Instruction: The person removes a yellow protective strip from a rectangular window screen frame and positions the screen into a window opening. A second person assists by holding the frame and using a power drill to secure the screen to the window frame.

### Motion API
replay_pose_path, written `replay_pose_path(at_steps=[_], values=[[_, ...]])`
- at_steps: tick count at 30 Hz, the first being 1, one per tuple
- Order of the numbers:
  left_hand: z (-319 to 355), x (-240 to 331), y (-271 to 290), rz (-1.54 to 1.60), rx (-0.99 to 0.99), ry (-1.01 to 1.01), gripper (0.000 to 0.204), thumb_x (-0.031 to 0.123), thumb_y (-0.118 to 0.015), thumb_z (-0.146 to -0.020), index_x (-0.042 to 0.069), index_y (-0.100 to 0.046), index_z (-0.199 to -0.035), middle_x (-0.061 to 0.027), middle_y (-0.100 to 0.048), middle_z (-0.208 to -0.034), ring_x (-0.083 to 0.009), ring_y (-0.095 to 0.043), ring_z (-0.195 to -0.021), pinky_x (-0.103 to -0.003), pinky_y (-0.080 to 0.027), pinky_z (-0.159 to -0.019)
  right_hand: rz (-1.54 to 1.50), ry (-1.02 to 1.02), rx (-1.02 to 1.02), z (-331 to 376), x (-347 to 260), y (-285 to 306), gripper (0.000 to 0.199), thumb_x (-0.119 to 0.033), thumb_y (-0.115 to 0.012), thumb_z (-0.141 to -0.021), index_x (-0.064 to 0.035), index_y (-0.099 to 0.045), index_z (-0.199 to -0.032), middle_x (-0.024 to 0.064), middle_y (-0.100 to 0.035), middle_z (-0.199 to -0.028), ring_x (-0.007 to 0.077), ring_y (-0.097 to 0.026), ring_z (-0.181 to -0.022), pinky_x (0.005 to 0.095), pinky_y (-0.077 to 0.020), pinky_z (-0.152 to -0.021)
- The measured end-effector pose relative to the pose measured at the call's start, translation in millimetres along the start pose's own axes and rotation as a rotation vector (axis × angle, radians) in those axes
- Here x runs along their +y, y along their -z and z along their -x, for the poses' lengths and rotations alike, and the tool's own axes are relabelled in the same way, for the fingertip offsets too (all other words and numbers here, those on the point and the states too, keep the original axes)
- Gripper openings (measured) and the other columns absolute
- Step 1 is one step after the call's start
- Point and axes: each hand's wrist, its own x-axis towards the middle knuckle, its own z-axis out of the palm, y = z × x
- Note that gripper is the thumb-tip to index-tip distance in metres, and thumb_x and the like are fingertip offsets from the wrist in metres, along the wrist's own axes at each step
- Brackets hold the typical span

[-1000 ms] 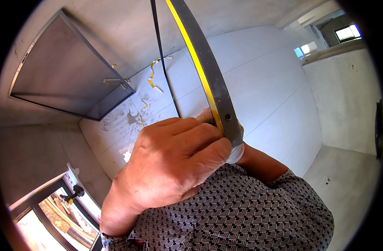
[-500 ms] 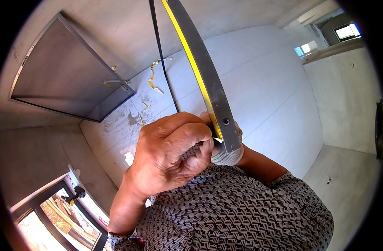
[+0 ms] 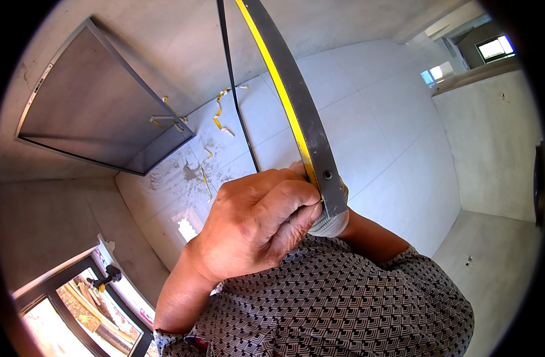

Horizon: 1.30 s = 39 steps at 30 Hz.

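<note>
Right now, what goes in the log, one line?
left hand: gripping grey-and-yellow bar | right hand: gloved, mostly hidden behind bar | below: white tiled floor

- Matt dark metal bar (image 3: 302,119) with a glossy yellow edge strip, centre frame.
- Smooth pale floor tiles (image 3: 367,119) with slight sheen.
- Rough grey concrete wall (image 3: 492,143), right.
- Patterned cloth sleeve (image 3: 344,303), below.

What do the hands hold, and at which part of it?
The left hand closes around the lower end of a dark metal bar with a yellow edge. The right hand, mostly hidden behind, seems to hold that same end.
</note>
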Motion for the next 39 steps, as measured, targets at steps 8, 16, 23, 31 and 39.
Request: replay_pose_path(at_steps=[8, 16, 23, 31, 39], values=[[-5, -1, 5, -0.248, 0.043, -0.07, 0.021, -0.004, -0.077, -0.087, 0.005, -0.061, -0.097, -0.0082, -0.065, -0.079, -0.0252, -0.067, -0.067, -0.034, -0.052, -0.059, 0.435, 0.17, 0.111, -10, -24, -9, 0.027, -0.014, -0.083, -0.09, -0.007, -0.064, -0.108, 0.0069, -0.072, -0.09, 0.0209, -0.074, -0.08, 0.0324, -0.0585, -0.072], [-6, -29, 26, -0.533, 0.284, 0.12, 0.016, -0.005, -0.071, -0.092, 0.001, -0.056, -0.097, -0.0107, -0.067, -0.088, -0.0182, -0.068, -0.076, -0.03, -0.055, -0.073, 0.476, 0.161, 0.102, -3, -13, -5, 0.021, -0.005, -0.072, -0.093, -0.0109, -0.066, -0.112, 0.0068, -0.07, -0.088, 0.0214, -0.071, -0.077, 0.033, -0.0564, -0.071], [-25, -41, 31, 0.349, 0.439, 0.155, 0.005, 0.003, -0.058, -0.107, 0.001, -0.054, -0.109, -0.0135, -0.072, -0.109, -0.0123, -0.065, -0.082, -0.03, -0.057, -0.082, 0.198, 0.093, 0.097, -2, -15, -1, 0.019, -0.004, -0.069, -0.095, -0.0058, -0.066, -0.114, -0.0011, -0.066, -0.086, 0.0106, -0.064, -0.072, 0.0283, -0.0528, -0.066], [-39, -44, 20, 0.72, 0.297, 0.143, 0.012, 0.018, -0.047, -0.114, 0.007, -0.053, -0.114, -0.0186, -0.073, -0.109, -0.0157, -0.067, -0.087, -0.03, -0.056, -0.077, -0.362, -0.052, -0.171, -5, -34, 23, 0.087, -0.058, -0.07, -0.096, 0.0007, -0.042, -0.154, 0.0072, -0.059, -0.119, 0.0144, -0.061, -0.099, 0.0395, -0.0505, -0.095], [-52, -39, 11, 0.704, 0.228, 0.179, 0.013, 0.018, -0.049, -0.114, 0.006, -0.047, -0.109, -0.0147, -0.071, -0.095, -0.0143, -0.064, -0.077, -0.031, -0.056, -0.074, -0.302, -0.486, -0.024, -40, -96, 23, 0.061, -0.041, -0.057, -0.108, -0.0006, -0.043, -0.151, 0.0047, -0.067, -0.089, 0.0142, -0.066, -0.081, 0.0383, -0.0547, -0.091]])
